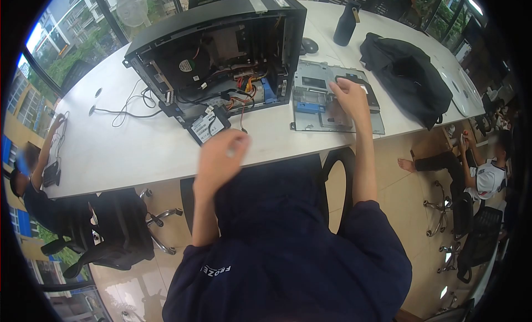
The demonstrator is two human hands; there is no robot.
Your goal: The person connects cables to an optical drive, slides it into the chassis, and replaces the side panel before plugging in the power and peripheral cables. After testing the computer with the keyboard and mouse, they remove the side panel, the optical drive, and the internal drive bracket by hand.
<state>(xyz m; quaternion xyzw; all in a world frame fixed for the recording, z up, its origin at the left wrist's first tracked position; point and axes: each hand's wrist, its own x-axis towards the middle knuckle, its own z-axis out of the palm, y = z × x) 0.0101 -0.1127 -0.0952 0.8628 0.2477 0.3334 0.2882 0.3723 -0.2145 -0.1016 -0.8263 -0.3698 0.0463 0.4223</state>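
A black desktop computer case (216, 17) stands on the table with its side open, showing a fan, cables and boards. At its lower front edge lies a hard drive (208, 126) with a white label, partly on a dark bracket, with a cable beside it. My left hand (221, 158) is just in front of the drive, its curled fingers smeared by motion. The case's removed metal side panel (366, 122) lies flat to the right, with a blue latch part (310, 107). Above this panel is my right hand (352, 98), fingers pinched together; anything between them is too small to make out.
Behind the panel are a computer mouse (309, 45) and a dark bottle (347, 24). A black bag (407, 78) lies on the right of the white table (266, 145). Cables (130, 114) run left of the case. Other people sit at far left and right.
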